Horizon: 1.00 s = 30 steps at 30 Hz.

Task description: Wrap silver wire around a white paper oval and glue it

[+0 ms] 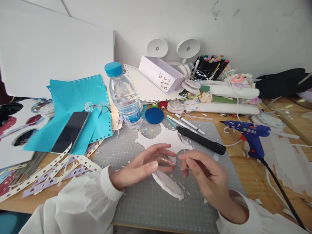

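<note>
My left hand (152, 161) is raised over the grey cutting mat (156, 208), fingers apart and curved beside a thin clear piece (180, 159). My right hand (207, 172) pinches that piece between thumb and forefinger, just to the right of the left fingertips. Whether the left fingers bear any of it is hard to see. Below the hands lies a white oval disc (168, 185) with a rough edge. Behind them rests a torn white sheet (163, 136), partly hidden by the fingers.
A water bottle (125, 97), blue lid (154, 115) and black cutter (202, 139) lie beyond the hands. At right is a blue glue gun (253, 133) with its cord. A phone (70, 131) and glasses (97, 107) rest on blue sheets (73, 91) at left.
</note>
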Available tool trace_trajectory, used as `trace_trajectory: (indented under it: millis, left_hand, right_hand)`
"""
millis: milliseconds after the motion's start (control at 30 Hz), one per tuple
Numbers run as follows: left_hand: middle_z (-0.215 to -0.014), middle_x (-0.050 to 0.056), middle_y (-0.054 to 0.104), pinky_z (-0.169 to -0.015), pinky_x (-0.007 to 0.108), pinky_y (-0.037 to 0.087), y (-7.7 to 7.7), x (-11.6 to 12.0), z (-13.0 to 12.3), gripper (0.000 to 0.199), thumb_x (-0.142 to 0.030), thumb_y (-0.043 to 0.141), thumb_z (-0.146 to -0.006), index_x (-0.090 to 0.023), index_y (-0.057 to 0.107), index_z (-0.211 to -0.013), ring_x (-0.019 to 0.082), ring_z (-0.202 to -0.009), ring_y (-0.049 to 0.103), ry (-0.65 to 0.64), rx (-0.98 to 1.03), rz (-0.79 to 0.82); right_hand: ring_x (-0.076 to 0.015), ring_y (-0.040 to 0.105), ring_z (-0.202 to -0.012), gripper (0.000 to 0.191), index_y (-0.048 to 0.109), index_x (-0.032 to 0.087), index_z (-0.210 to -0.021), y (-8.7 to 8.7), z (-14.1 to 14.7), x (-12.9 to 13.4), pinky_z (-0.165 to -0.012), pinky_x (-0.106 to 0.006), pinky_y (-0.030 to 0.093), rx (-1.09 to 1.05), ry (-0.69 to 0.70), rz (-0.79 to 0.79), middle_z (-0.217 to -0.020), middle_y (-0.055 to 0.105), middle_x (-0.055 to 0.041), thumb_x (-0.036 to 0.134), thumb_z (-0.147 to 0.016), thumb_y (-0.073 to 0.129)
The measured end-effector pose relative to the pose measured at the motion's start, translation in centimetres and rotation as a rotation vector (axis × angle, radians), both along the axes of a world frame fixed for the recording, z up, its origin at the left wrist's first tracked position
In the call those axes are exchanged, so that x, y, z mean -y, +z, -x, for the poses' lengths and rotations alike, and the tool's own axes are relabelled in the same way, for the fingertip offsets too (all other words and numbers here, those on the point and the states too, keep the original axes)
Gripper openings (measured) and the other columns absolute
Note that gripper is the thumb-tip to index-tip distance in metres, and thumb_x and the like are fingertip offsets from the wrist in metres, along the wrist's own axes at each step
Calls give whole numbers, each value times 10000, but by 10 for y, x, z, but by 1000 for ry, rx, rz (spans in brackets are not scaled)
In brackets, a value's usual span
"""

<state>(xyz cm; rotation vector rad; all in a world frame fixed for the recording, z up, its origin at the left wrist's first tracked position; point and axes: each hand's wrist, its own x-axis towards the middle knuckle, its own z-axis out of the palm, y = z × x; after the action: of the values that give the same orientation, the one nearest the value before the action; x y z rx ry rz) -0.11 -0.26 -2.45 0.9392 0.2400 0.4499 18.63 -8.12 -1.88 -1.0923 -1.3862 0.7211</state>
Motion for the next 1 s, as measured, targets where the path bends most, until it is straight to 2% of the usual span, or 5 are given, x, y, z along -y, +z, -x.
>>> trace_trajectory:
  millis: [233,400,567,800,1000]
  left_hand:
    - [-1370,188,436,-1019,497,398,-3,0,2,626,-478,635,-828,-200,422,-1346,286,-1151,545,25,35,60]
    - [-1306,174,501,-839,387,502,-5,-3,0,548,-482,629,-832,-206,482,-1282,266,-1042,607,94,25,99]
    - [-1131,164,600,-775,358,522,-5,-5,2,512,-498,590,-850,-134,558,-1209,260,-952,643,-7,-19,179]
    - [-1212,167,605,-909,360,457,0,-4,3,493,-312,691,-793,-156,538,-1234,273,-1108,585,123,73,219]
    - [-1212,159,620,-989,344,385,1,-7,-1,400,-262,695,-793,-141,572,-1154,235,-1120,576,156,71,240]
  right_hand:
    - [-124,628,-696,233,638,215,-1031,-2,-4,-4,-646,-263,518,85,-147,-102,-803,641,-10,82,-915,486]
    - [-131,616,-772,301,647,217,-1046,-2,-6,-6,-663,-271,517,170,-56,-169,-870,632,-28,18,-882,492]
    - [-162,624,-822,369,636,242,-1107,0,-8,-3,-680,-319,528,270,-5,-248,-1022,601,-63,17,-864,474]
    - [-212,579,-861,264,595,237,-1102,-8,-31,-26,-765,-402,493,335,-443,-123,-1060,555,-85,140,-868,523]
    - [-233,583,-843,155,573,211,-974,-16,-53,-43,-772,-425,485,706,-459,-19,-907,595,-67,163,-837,517]
